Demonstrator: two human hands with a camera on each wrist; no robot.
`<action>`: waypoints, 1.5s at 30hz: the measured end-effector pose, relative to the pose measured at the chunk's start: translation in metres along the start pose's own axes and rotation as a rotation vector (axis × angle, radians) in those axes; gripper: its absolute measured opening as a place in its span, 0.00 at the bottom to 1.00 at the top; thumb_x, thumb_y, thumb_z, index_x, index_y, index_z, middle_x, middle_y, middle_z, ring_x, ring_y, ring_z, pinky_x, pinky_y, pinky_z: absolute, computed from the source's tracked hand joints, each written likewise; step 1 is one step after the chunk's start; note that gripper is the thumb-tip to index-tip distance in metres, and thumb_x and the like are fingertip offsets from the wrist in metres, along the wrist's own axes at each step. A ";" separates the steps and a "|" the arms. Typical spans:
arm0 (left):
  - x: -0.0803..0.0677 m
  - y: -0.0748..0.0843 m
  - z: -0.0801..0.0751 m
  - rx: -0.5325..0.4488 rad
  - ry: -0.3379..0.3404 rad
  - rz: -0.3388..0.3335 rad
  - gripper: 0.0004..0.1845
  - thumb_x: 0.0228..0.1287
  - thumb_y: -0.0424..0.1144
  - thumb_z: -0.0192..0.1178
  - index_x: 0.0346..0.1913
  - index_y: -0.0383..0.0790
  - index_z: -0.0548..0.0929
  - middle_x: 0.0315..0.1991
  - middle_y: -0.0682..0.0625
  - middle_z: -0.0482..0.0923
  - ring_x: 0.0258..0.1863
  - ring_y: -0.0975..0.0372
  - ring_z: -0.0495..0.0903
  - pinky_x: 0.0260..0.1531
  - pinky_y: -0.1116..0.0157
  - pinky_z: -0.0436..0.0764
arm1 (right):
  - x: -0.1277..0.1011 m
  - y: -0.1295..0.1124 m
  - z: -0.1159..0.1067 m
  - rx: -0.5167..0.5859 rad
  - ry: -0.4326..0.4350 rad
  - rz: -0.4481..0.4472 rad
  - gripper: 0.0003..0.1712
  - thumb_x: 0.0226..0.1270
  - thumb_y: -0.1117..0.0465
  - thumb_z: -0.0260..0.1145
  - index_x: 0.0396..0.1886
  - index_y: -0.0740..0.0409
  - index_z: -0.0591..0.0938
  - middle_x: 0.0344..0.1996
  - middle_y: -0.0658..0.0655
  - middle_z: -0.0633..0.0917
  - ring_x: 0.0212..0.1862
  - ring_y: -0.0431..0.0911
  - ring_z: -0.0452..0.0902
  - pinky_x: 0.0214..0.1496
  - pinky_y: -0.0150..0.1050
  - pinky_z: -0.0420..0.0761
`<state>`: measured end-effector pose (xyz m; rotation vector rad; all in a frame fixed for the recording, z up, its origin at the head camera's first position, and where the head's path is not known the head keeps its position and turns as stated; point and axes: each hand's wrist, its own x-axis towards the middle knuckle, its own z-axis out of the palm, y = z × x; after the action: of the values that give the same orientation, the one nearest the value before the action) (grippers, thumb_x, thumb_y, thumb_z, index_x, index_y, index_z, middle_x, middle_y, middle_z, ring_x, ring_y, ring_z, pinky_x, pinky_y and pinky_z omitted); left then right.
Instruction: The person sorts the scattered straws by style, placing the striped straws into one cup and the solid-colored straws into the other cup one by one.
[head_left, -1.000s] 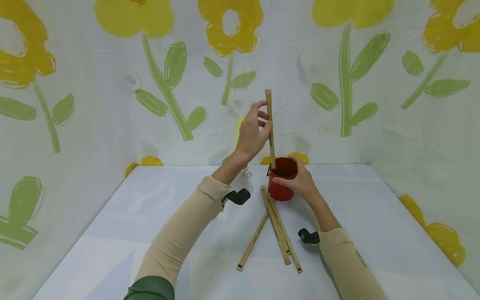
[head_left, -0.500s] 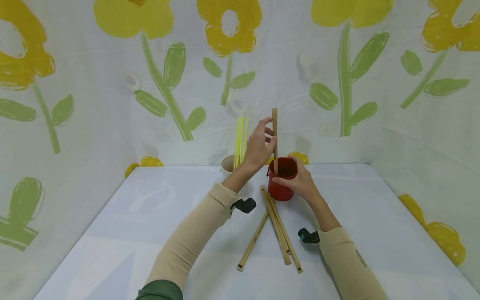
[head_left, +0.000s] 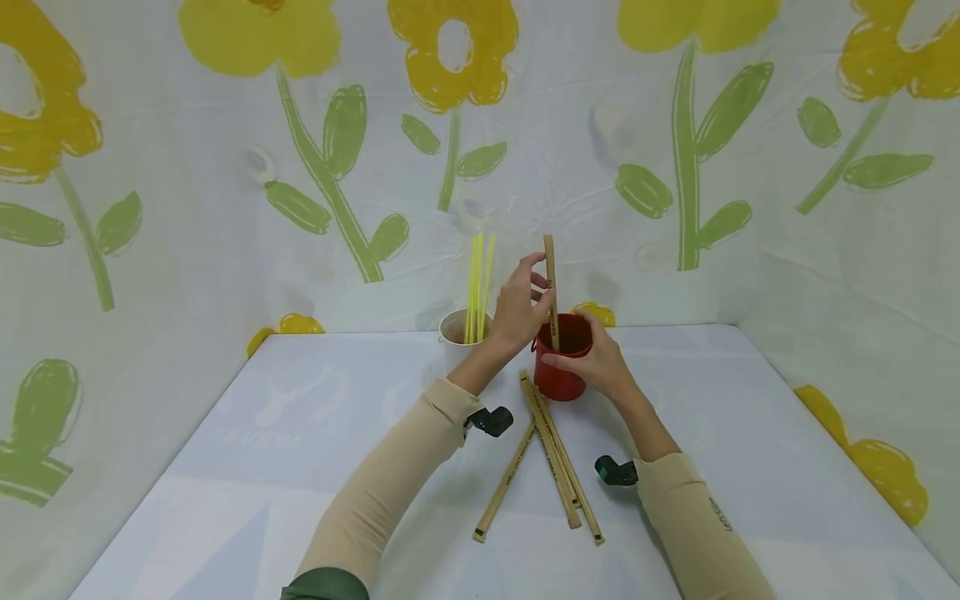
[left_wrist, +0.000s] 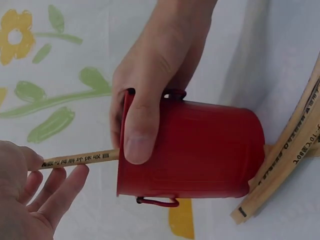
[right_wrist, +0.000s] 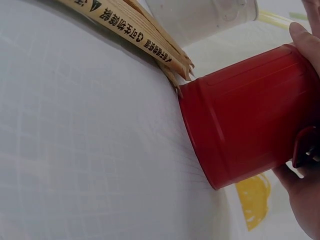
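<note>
A small red metal cup (head_left: 561,377) stands on the white table (head_left: 300,467). My right hand (head_left: 581,362) grips it from the right, thumb over the rim (left_wrist: 142,125). My left hand (head_left: 536,292) pinches a tan paper-wrapped stick (head_left: 551,279) upright, its lower end inside the cup. In the left wrist view the stick (left_wrist: 80,160) runs from my left hand (left_wrist: 35,185) into the red cup (left_wrist: 200,150). The right wrist view has the red cup (right_wrist: 245,120) close up, with my right fingers (right_wrist: 302,200) behind it.
Three more tan sticks (head_left: 557,458) lie fanned on the table in front of the cup, their ends touching its base (right_wrist: 150,40). A white cup (head_left: 457,333) with yellow straws (head_left: 476,283) stands just left of the red cup. Flowered cloth walls enclose the table.
My left hand has lowered the stick further down into the red cup. The white cup and yellow straws now show behind my left arm. My right hand has stayed on the cup.
</note>
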<state>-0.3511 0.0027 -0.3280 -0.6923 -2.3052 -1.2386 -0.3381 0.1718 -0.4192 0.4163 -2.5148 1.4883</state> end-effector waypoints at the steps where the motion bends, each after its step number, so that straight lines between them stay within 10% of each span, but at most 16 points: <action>1: -0.001 0.000 0.000 -0.006 -0.005 -0.003 0.28 0.69 0.32 0.57 0.69 0.42 0.62 0.43 0.43 0.78 0.37 0.56 0.86 0.27 0.71 0.83 | 0.000 -0.001 0.000 0.002 0.001 -0.003 0.54 0.51 0.46 0.78 0.73 0.51 0.58 0.64 0.58 0.73 0.66 0.54 0.67 0.58 0.56 0.79; 21: -0.017 -0.015 -0.001 -0.008 -0.038 -0.035 0.28 0.68 0.33 0.60 0.68 0.41 0.65 0.42 0.43 0.80 0.36 0.55 0.87 0.28 0.70 0.84 | 0.001 -0.001 0.001 0.010 -0.004 -0.004 0.53 0.52 0.46 0.78 0.73 0.49 0.58 0.65 0.58 0.72 0.66 0.55 0.68 0.59 0.57 0.78; 33: -0.045 -0.024 -0.002 -0.153 -0.028 -0.084 0.27 0.66 0.35 0.63 0.66 0.40 0.67 0.42 0.41 0.79 0.33 0.53 0.86 0.23 0.71 0.82 | 0.000 0.000 0.001 -0.003 0.001 0.003 0.54 0.52 0.46 0.77 0.73 0.49 0.57 0.66 0.58 0.72 0.66 0.56 0.68 0.59 0.57 0.78; 45: -0.079 -0.033 -0.001 -0.088 -0.101 -0.126 0.28 0.64 0.39 0.65 0.65 0.40 0.70 0.43 0.41 0.82 0.36 0.54 0.87 0.31 0.70 0.84 | 0.000 0.001 0.002 0.000 0.012 -0.018 0.53 0.52 0.48 0.78 0.73 0.49 0.58 0.65 0.59 0.72 0.66 0.56 0.68 0.59 0.57 0.78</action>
<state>-0.3095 -0.0312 -0.3946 -0.6621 -2.4210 -1.3981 -0.3390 0.1708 -0.4212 0.4267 -2.4953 1.4793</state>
